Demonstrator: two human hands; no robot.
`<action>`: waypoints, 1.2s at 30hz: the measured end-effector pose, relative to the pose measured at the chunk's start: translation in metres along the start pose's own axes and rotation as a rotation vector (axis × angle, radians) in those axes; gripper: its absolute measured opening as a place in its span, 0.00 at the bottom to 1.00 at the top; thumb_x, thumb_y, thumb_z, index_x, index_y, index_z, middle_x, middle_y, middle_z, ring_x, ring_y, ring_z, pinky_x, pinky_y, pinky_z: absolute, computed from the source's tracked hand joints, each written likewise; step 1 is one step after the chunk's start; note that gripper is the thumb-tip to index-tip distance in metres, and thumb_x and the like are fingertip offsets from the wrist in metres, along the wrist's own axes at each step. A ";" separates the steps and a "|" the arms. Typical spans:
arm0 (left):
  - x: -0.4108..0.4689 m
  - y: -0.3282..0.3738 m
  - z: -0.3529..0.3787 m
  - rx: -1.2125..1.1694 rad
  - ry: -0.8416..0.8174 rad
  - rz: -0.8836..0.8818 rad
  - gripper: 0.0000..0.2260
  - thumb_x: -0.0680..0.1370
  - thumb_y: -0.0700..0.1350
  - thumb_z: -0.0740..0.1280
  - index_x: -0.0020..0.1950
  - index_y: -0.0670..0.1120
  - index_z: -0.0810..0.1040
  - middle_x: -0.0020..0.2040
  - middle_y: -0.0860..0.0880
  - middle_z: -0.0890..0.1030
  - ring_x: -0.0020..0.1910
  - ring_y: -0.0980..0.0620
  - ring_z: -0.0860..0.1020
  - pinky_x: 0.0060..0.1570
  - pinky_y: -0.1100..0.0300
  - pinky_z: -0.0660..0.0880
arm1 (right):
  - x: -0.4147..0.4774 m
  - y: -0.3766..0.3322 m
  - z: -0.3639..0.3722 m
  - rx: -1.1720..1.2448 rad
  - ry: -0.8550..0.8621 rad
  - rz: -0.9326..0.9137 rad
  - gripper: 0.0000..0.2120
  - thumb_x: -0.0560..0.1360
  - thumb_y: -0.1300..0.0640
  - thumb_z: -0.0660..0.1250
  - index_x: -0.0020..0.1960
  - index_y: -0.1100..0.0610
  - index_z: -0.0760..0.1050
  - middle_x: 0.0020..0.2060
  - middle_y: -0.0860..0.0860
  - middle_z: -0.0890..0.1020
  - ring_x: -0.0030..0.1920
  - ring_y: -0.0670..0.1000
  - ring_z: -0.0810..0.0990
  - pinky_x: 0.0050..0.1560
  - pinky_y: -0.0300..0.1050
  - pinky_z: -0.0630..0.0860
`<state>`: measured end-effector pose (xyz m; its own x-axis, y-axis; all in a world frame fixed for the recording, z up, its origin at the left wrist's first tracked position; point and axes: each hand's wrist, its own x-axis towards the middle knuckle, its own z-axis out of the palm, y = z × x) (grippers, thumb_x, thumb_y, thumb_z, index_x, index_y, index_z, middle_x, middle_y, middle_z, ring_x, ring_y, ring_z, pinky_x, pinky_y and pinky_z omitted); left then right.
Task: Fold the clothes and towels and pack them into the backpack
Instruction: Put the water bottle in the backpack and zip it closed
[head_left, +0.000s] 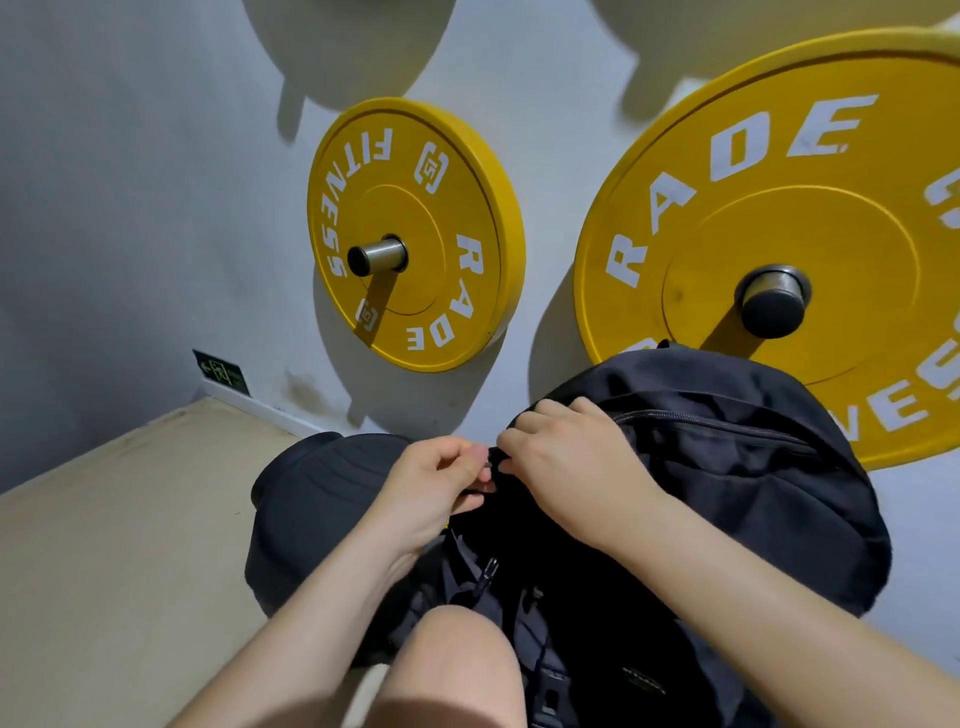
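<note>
Against the grey wall (130, 182), the black fabric backpack (753, 493) is being gripped at its top by the right hand (566, 467), steadying it while what seems its zip pull (491, 460) is being pinched by the left hand (431, 493).

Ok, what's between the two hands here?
In the head view, only a short black piece of the backpack, likely its zipper pull; the left hand and right hand both pinch there.

Right edge is cropping the large weight plate (789, 208); left hand (436, 491) and right hand (569, 467) are hiding the part of the backpack (737, 499) they are pinching; wall sign (221, 373) is showing too small to read
</note>
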<state>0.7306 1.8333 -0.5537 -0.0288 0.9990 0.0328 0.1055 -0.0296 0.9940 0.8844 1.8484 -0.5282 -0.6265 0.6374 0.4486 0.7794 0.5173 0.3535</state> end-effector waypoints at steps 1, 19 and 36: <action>0.000 -0.004 -0.001 0.015 0.020 0.011 0.15 0.80 0.44 0.63 0.34 0.44 0.77 0.35 0.50 0.77 0.40 0.53 0.76 0.42 0.62 0.76 | 0.000 0.001 0.002 -0.018 -0.028 -0.019 0.11 0.63 0.53 0.76 0.32 0.50 0.73 0.28 0.47 0.75 0.33 0.53 0.76 0.34 0.45 0.57; 0.030 -0.013 -0.022 1.274 0.186 0.049 0.19 0.77 0.57 0.63 0.31 0.47 0.74 0.34 0.50 0.77 0.38 0.46 0.76 0.35 0.58 0.69 | 0.002 0.042 -0.007 -0.053 0.041 0.059 0.13 0.61 0.61 0.74 0.37 0.55 0.70 0.33 0.51 0.72 0.37 0.57 0.72 0.35 0.47 0.59; 0.042 0.008 0.011 0.723 -0.066 0.528 0.12 0.70 0.47 0.75 0.41 0.53 0.71 0.36 0.53 0.76 0.37 0.55 0.73 0.40 0.58 0.72 | -0.031 0.039 -0.027 -0.047 0.060 0.349 0.28 0.64 0.48 0.74 0.62 0.48 0.70 0.53 0.53 0.72 0.55 0.58 0.71 0.47 0.53 0.64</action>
<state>0.7416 1.8750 -0.5459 0.2558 0.8616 0.4383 0.6895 -0.4804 0.5420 0.9341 1.8336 -0.5063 -0.3221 0.7357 0.5958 0.9467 0.2468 0.2071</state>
